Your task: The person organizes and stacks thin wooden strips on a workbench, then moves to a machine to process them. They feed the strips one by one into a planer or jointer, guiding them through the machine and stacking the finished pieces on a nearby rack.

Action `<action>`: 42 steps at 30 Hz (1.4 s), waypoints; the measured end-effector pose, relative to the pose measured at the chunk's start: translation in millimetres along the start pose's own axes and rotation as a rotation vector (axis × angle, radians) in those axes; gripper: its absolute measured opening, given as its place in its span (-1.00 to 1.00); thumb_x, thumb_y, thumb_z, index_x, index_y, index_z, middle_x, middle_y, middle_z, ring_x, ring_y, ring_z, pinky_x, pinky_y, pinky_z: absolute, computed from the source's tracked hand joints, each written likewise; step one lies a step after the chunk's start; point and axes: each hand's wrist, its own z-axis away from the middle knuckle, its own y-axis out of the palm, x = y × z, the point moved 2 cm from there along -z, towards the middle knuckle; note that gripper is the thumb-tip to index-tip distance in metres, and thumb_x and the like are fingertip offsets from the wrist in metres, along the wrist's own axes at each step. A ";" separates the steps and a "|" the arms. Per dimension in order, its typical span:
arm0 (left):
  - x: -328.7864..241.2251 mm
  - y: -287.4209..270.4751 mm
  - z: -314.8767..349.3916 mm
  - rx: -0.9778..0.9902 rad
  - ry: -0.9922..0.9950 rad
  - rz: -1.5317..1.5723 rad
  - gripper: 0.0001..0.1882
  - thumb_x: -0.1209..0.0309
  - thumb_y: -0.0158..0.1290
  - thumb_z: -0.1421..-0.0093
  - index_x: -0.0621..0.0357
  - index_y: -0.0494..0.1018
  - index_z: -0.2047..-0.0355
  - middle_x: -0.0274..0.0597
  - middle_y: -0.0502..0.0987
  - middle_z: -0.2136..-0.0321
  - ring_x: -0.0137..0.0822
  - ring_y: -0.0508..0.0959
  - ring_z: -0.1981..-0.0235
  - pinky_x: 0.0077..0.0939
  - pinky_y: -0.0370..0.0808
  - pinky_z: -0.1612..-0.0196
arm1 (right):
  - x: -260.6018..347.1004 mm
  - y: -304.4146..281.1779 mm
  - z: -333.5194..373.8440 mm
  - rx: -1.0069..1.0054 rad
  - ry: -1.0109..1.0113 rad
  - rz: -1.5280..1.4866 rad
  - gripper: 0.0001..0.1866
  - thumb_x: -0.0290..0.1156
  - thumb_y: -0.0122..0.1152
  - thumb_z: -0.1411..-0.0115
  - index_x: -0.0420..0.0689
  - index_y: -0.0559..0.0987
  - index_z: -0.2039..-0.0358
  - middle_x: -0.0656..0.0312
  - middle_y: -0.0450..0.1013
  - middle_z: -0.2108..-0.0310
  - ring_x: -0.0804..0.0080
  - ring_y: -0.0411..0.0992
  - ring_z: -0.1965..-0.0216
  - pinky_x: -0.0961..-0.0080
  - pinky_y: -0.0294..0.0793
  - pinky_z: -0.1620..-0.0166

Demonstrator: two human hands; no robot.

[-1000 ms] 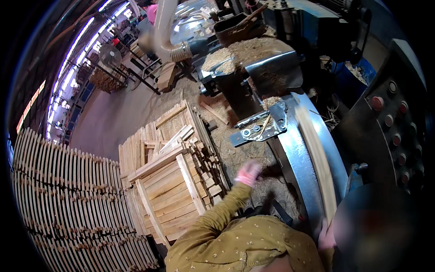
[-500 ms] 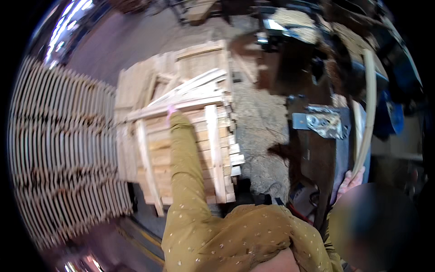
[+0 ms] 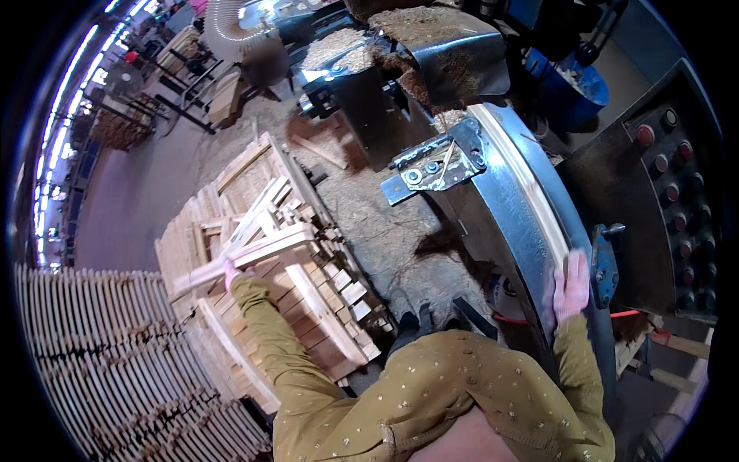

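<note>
My left hand [image 3: 232, 273], in a pinkish glove, is closed around the near edge of a pale wooden strip [image 3: 265, 252] lying across the top of a lumber stack [image 3: 281, 281]. To the right, my right hand [image 3: 570, 286], gloved too, lies with straight fingers over the near end of another wooden strip [image 3: 531, 189]. That strip runs along the shiny metal bed [image 3: 504, 208] of a machine, and its far end goes toward a sawdust-covered hood [image 3: 454, 61]. A metal guide bracket [image 3: 439, 165] sits at the bed's left edge.
Rows of stacked slats [image 3: 108, 354] stand at the left. A control panel [image 3: 666, 192] with several buttons is right of the bed. Beyond it stands a blue bin [image 3: 566, 88]. Scraps and sawdust litter the floor [image 3: 362, 192] between stack and machine.
The view has swung right toward the machine. The right strip, raised and curved before, now lies along the metal bed, with my right hand's fingers straightened over its end. My left hand stays at the stack.
</note>
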 end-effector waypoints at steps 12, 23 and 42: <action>18.7 180.8 353.0 1.092 0.512 0.194 -0.56 0.41 0.23 -0.07 0.24 0.30 0.10 -0.16 0.46 0.30 -0.39 0.47 0.46 -0.52 0.51 0.43 | 70.6 54.4 -123.8 -0.257 -0.234 -0.522 -0.40 -0.14 0.14 -0.19 -0.14 0.34 -0.19 -0.04 0.35 -0.11 0.04 0.29 -0.16 0.28 0.22 -0.26; 263.6 72.9 485.9 1.710 -0.462 -0.477 -0.44 0.19 0.14 -0.21 0.35 0.27 -0.05 -0.18 0.47 0.40 -0.41 0.46 0.55 -0.49 0.47 0.51 | -64.8 -83.2 143.3 0.237 -0.048 0.003 -0.37 -0.15 0.15 -0.18 -0.28 0.34 -0.16 -0.13 0.37 -0.04 -0.09 0.38 0.01 0.13 0.35 -0.04; 138.1 -49.3 153.1 -0.054 0.256 -1.632 0.00 -0.14 0.15 0.00 0.20 0.02 -0.28 0.06 0.35 -0.08 0.02 0.41 -0.09 -0.08 0.41 -0.05 | 54.3 54.1 -106.8 -0.099 -0.129 -0.089 -0.36 -0.17 0.14 -0.19 -0.25 0.29 -0.20 -0.11 0.33 -0.11 -0.04 0.32 -0.10 0.20 0.26 -0.18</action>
